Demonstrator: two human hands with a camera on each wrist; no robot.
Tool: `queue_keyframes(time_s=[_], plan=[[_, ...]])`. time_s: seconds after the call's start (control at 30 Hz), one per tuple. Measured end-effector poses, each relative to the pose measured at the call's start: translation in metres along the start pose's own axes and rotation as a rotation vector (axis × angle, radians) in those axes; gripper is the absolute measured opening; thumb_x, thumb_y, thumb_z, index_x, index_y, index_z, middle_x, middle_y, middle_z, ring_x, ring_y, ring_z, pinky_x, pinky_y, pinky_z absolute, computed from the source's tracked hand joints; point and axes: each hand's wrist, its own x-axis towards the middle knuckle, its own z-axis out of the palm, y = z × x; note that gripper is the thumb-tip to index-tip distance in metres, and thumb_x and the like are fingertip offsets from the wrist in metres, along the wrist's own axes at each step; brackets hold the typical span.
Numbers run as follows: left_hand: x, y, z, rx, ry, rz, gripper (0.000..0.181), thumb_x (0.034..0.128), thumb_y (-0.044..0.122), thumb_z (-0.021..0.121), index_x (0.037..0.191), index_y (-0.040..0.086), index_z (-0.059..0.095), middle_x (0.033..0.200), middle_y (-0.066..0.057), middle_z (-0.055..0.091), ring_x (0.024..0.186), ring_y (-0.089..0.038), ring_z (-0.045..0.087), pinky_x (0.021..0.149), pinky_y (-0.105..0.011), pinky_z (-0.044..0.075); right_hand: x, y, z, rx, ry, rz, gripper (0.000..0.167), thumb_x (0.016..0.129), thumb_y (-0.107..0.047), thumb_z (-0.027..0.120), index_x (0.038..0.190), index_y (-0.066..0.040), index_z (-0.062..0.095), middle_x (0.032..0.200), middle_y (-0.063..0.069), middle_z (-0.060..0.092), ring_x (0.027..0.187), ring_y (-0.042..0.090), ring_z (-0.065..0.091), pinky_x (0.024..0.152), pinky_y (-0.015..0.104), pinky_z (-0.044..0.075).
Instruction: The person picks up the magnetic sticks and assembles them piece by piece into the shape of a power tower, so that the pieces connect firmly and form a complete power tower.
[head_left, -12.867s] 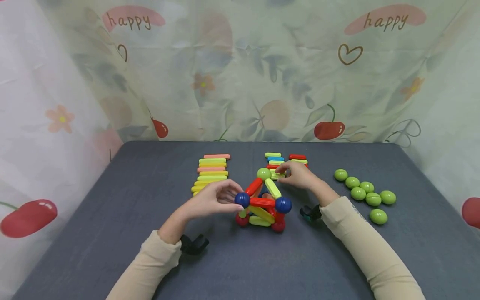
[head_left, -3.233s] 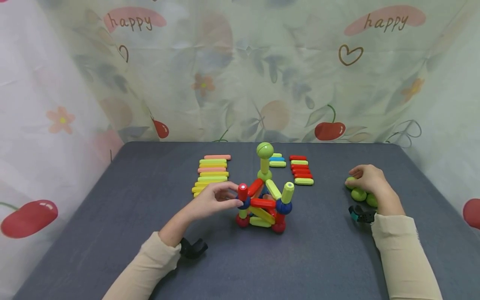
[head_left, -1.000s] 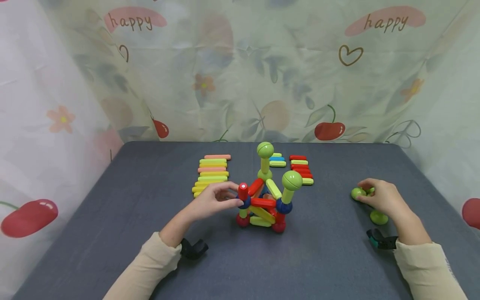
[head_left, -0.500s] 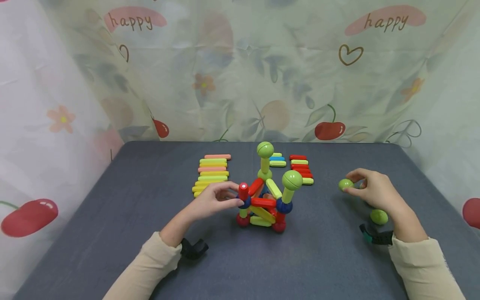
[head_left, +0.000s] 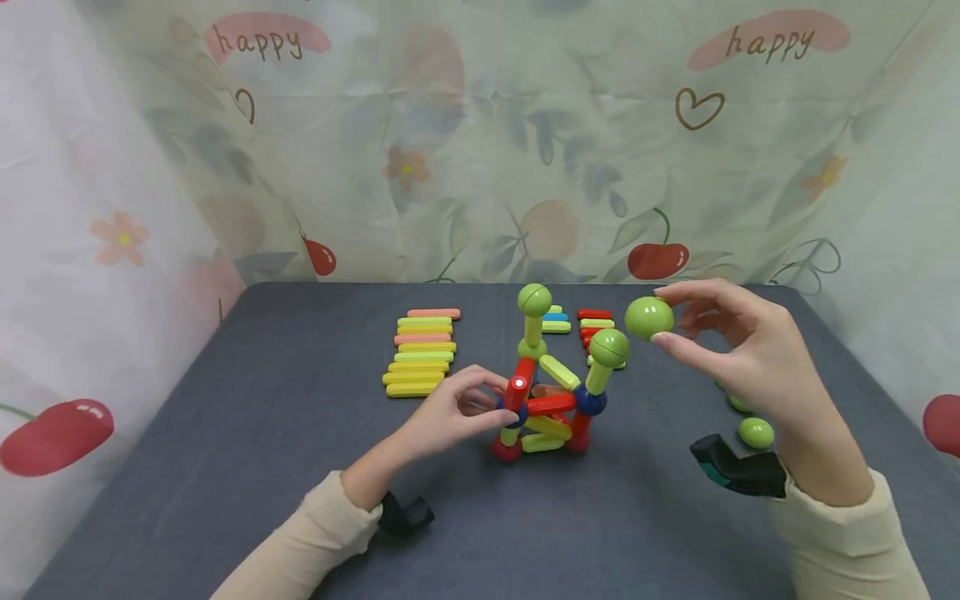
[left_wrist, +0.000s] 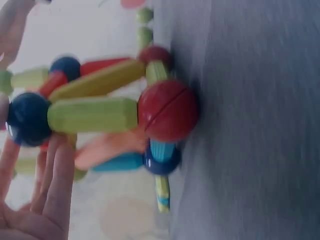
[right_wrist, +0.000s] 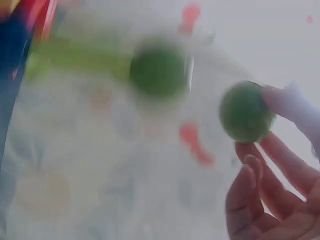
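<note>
A toy frame of coloured rods and balls (head_left: 552,405) stands on the table at centre. My left hand (head_left: 453,412) pinches the blue ball (left_wrist: 27,119) at its near-left corner, below an upright red rod (head_left: 518,388) with a bare tip. Two other uprights carry green balls: one at the back (head_left: 535,301), one at the right (head_left: 609,347). Raised right of the frame, my right hand (head_left: 757,350) pinches a loose green ball (head_left: 648,317) between thumb and fingers. In the right wrist view this ball (right_wrist: 246,112) is apart from the blurred ball on the frame.
Behind the left hand lies a row of yellow, green and pink rods (head_left: 422,357). Shorter rods lie behind the frame (head_left: 556,327) and to its right (head_left: 596,314). Loose green balls (head_left: 756,432) lie at the right, partly hidden by the right hand.
My right hand has lifted a green ball from the right and carried it left and up. The frame has shifted slightly right and turned with my left hand. Earlier, the right upright gained its ball.
</note>
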Motion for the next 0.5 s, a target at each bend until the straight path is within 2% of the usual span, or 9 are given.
queue_keyframes(time_s=[0.13, 0.2, 0.33, 0.5], plan=[[0.001, 0.004, 0.012, 0.015, 0.028, 0.003, 0.028, 0.0876, 0.012, 0.072, 0.114, 0.005, 0.063, 0.106, -0.012, 0.057, 0.086, -0.017, 0.067, 0.083, -0.027, 0.057, -0.002, -0.019, 0.027, 0.102, -0.087, -0.066, 0.048, 0.070, 0.020, 0.073, 0.113, 0.001, 0.066, 0.102, -0.005, 0.065, 0.074, 0.008, 0.059, 0.065, 0.017, 0.053], [0.002, 0.006, 0.016, 0.021, 0.036, 0.006, 0.028, 0.0874, 0.012, 0.072, 0.113, 0.005, 0.063, 0.104, -0.012, 0.057, 0.085, -0.016, 0.068, 0.082, -0.026, 0.057, -0.004, -0.024, 0.040, 0.110, -0.134, -0.085, 0.048, 0.070, 0.016, 0.076, 0.114, -0.002, 0.066, 0.101, -0.005, 0.064, 0.074, 0.007, 0.059, 0.063, 0.018, 0.054], [0.002, 0.009, 0.021, 0.019, 0.045, 0.006, 0.027, 0.0871, 0.011, 0.072, 0.111, 0.005, 0.062, 0.102, -0.013, 0.058, 0.084, -0.017, 0.068, 0.081, -0.025, 0.056, -0.005, -0.026, 0.060, 0.076, -0.193, -0.094, 0.045, 0.072, 0.008, 0.079, 0.113, -0.006, 0.067, 0.097, 0.000, 0.065, 0.070, 0.004, 0.059, 0.059, 0.021, 0.055], [0.002, 0.011, 0.023, 0.012, 0.050, -0.008, 0.028, 0.0873, 0.012, 0.072, 0.113, 0.004, 0.062, 0.102, -0.013, 0.059, 0.087, -0.020, 0.069, 0.081, -0.025, 0.056, -0.006, -0.025, 0.072, 0.009, -0.218, -0.047, 0.040, 0.074, 0.001, 0.080, 0.112, -0.007, 0.067, 0.098, 0.003, 0.068, 0.069, 0.002, 0.060, 0.057, 0.022, 0.055]])
